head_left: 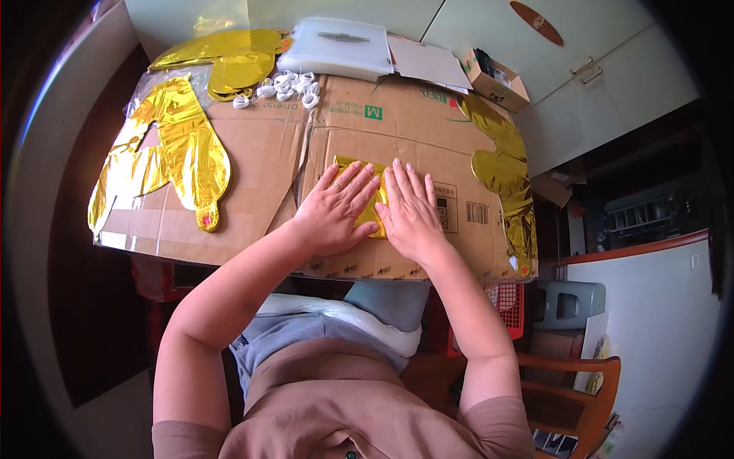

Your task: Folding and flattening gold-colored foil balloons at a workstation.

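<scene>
Both palms lie flat on a small folded piece of gold foil (371,214) on the cardboard. My left hand (339,205) covers its left part, fingers stretched out and pointing away from me. Beside it my right hand (411,210) rests on the foil's right edge, also flat with fingers extended. The foil shows only between and just beyond the hands; the rest is hidden under them. To the left lies a flat, uninflated gold foil balloon (191,153). A second gold foil balloon (505,168) lies along the right edge of the cardboard.
Flattened cardboard (260,183) covers the table. At the back are more gold foil balloons (241,65), small white coiled bundles (287,86), a translucent plastic box (335,47), a stack of white sheets (430,63) and a small open carton (497,80). A wooden chair (600,398) stands at right.
</scene>
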Demonstrator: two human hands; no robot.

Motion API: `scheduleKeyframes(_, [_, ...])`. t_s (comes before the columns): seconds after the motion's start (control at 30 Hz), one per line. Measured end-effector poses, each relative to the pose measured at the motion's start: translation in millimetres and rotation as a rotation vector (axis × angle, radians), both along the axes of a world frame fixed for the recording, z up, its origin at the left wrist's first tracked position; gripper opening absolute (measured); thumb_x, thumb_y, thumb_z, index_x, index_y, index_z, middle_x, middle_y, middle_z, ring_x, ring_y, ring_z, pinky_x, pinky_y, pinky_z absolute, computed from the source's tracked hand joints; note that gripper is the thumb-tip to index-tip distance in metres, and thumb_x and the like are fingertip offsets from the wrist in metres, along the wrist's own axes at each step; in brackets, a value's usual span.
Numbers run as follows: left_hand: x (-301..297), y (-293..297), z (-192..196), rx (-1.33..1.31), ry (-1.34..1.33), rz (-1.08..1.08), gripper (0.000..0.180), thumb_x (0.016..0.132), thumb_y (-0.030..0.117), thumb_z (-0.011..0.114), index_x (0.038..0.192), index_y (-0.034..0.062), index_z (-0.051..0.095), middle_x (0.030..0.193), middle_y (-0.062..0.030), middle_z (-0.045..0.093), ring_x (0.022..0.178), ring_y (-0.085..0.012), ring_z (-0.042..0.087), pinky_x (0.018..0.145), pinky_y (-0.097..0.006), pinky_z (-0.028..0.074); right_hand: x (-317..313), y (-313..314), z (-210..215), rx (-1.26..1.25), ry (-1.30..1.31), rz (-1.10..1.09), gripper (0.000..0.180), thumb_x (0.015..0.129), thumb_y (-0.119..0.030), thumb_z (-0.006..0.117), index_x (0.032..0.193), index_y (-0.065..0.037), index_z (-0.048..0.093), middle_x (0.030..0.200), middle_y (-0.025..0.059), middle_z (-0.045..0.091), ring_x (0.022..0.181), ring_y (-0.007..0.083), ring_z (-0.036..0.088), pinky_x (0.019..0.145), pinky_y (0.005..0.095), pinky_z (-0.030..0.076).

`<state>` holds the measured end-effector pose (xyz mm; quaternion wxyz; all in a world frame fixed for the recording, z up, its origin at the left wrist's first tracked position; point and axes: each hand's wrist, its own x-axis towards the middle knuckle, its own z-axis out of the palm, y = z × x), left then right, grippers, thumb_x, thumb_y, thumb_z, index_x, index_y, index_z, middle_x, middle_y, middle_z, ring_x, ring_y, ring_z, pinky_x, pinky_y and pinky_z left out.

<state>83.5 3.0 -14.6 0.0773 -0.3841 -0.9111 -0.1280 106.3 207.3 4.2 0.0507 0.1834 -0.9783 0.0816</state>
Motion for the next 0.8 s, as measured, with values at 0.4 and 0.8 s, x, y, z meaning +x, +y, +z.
scheduleKeyframes(0.4, [1.9,-14.7,6.1,-0.029,-0.005,0.138,0.102,0.091,0.074,0.044,0.154,-0.0051,0.03,0.162,-0.0278,0.024,0.153,-0.04,0.018,0.125,-0.05,0.011,1.0,10.5,-13.3,0.0,-0.04,-0.055,0.08,0.103,-0.051,0.042,0.158,0.002,0.02,0.165,0.0245,0.016,0.154,0.0375,0.015,0.123,0.0567,0.007])
scheduleKeyframes(0.8, [5.9,-29.5,19.8,0.046,-0.022,0.413,0.087,0.096,0.055,0.053,0.152,-0.0071,0.031,0.159,-0.0287,0.029,0.152,-0.0392,0.021,0.123,-0.054,0.011,2.3,11.3,-12.1,-0.017,-0.03,-0.065,0.08,0.102,-0.051,0.043,0.158,0.002,0.021,0.165,0.0245,0.016,0.154,0.0381,0.015,0.124,0.0558,0.007])
